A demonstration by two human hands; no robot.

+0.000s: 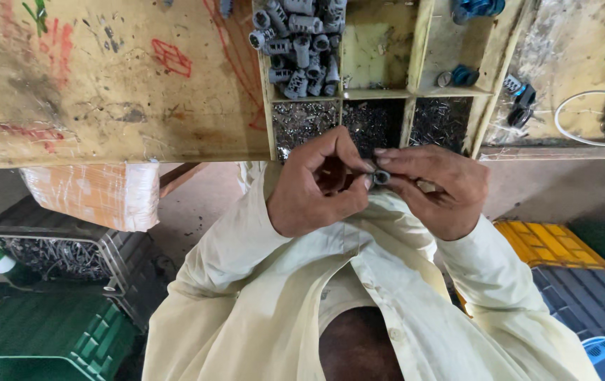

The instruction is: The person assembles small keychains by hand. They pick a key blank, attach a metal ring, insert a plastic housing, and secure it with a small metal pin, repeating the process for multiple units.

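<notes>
1. A person in a pale yellow shirt (246,282) stands at a worn wooden desk (105,85), seen from above the head.
2. The left hand (316,183) is curled, fingers pressed together, pinching a small grey metal part (381,176) at its right edge.
3. The right hand (433,187) meets it from 3 o'clock, thumb and fingertips pinched on the same part. What else it may hold I cannot tell.
4. The part sits between both hands, just over the near edge of a divided wooden tray (343,92).
5. At 12 o'clock from the hands, one compartment holds a heap of grey cylindrical fittings (299,42); the nearest compartments hold small dark screws (302,120).
6. Blue pieces (464,74) lie at 1 o'clock.
7. To do this well, I judge: keep both pinches firm, align the pieces squarely, and work above the tray so dropped bits land there.
</notes>
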